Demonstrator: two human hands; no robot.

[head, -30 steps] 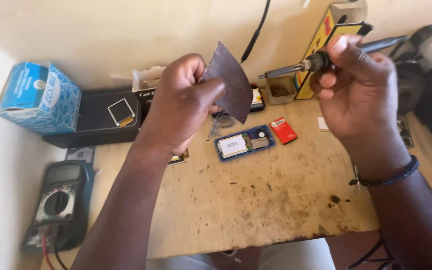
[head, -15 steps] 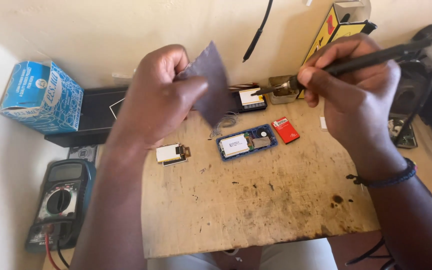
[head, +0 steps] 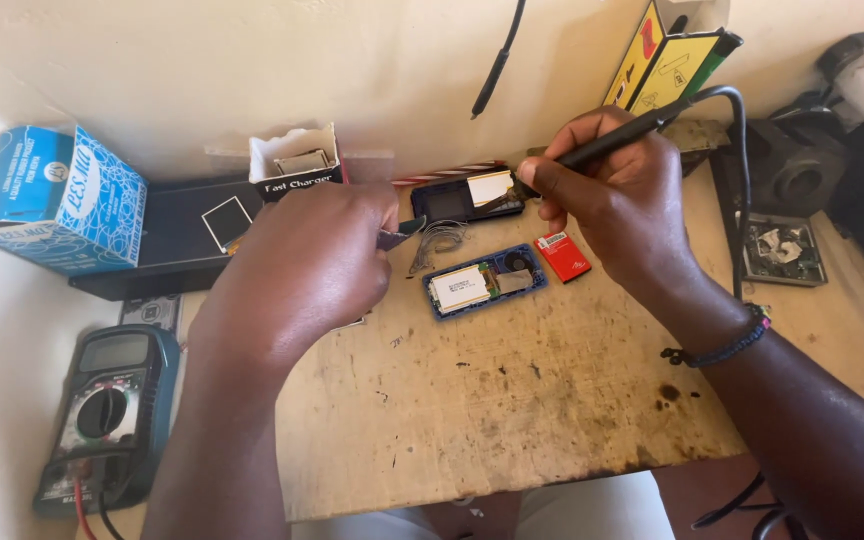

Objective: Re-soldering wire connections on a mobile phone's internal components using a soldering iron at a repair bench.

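Worn, stained wooden surface (head: 512, 400) against cream wall. Right hand (head: 617, 195), grip clenched round black soldering iron (head: 622, 140), tip at dark phone (head: 467, 200) lying near wall. Left hand (head: 307, 265) curled, grip pinching small dark piece (head: 400, 235) just left of phone. Blue opened phone body (head: 487, 282) and red battery (head: 563, 256) between hands. Multimeter (head: 107, 415) at left edge; blue box (head: 57, 200) far left.

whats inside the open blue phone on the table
Inside the open blue phone: a white battery at left and a grey part at right. Anything beneath the battery is covered.
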